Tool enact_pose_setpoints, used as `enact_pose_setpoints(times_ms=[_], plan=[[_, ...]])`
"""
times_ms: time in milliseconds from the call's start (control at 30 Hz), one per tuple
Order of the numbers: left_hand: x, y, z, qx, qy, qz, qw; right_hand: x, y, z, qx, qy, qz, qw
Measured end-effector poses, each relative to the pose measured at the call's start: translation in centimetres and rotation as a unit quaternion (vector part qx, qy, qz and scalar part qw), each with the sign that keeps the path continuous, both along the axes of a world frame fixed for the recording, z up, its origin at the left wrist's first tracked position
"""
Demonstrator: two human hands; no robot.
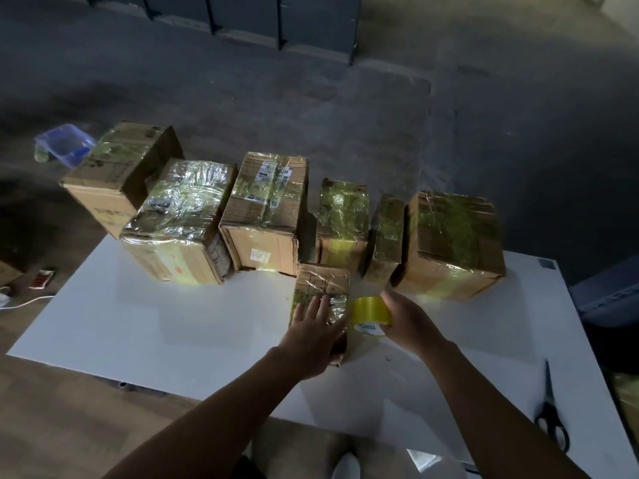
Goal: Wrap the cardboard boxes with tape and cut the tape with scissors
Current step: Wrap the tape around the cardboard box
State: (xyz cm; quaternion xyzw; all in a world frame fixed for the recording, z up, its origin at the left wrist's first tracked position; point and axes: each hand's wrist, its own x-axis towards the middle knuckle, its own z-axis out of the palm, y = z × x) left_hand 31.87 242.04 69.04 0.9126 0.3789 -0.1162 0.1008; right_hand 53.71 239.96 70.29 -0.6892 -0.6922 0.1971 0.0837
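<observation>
Scissors (552, 421): lie at the near right of the white surface (138, 326), well apart from both hands.
Left hand (313, 337): fingers straight, pressing flat on top of the small cardboard box (323, 285).
Right hand (409, 323): clamped round the yellow tape roll (371, 314), just right of that box.
Tape: seems to run from the roll to the box's right side, not yet cut.
Far row of cardboard boxes (266, 209): six, all glossy with tape, so they look done.
Left to do: probably finish this wrap, then cut with the scissors.
</observation>
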Motion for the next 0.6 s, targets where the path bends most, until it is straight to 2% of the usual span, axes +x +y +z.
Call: enact_pose_setpoints(times_ms=[200,333,467,600], plan=[[0.7,0.7,1.4,0.009,0.029,-0.018,0.999,-0.7,-0.1,-2.7,-0.08,-0.01,-0.046,0.996],[0.9,1.4,2.2,0.021,0.044,-0.051,0.997,-1.3,-0.2,-2.6,-0.049,-0.003,-0.046,0.998],[-1.1,1.7,2.0,0.036,-0.036,-0.062,0.997,-2.1,-0.4,-1.2,0.011,0.026,-0.048,0.998],[-3.6,1.5,1.7,0.07,-0.192,-0.076,0.976,-2.9,0.5,1.9,0.109,0.079,-0.006,0.991]])
